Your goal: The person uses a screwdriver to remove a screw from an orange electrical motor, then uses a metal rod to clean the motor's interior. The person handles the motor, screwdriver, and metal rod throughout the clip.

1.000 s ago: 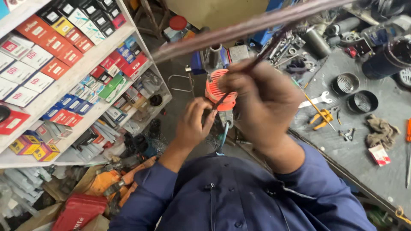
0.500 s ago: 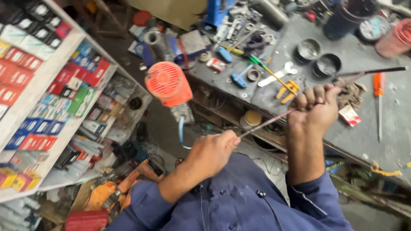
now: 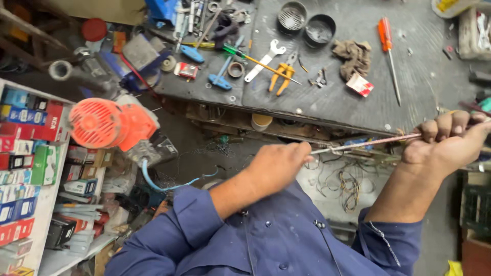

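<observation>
Pinkish wire (image 3: 368,143) is held tight between both closed hands: left hand (image 3: 279,166) near, right hand (image 3: 450,143) at right. It looks pulled straight; orange motor (image 3: 110,123) is left untouched.

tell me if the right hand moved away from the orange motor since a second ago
Yes. The right hand was over the orange motor before; now it is far out to the motor's right, by the workbench edge, gripping a thin rod.

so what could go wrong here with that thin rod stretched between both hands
The thin rod is gripped by the left hand and right hand over open floor, not over the workbench; a slip could drop it into the loose wires below. Its end could also jab the left palm.
</observation>
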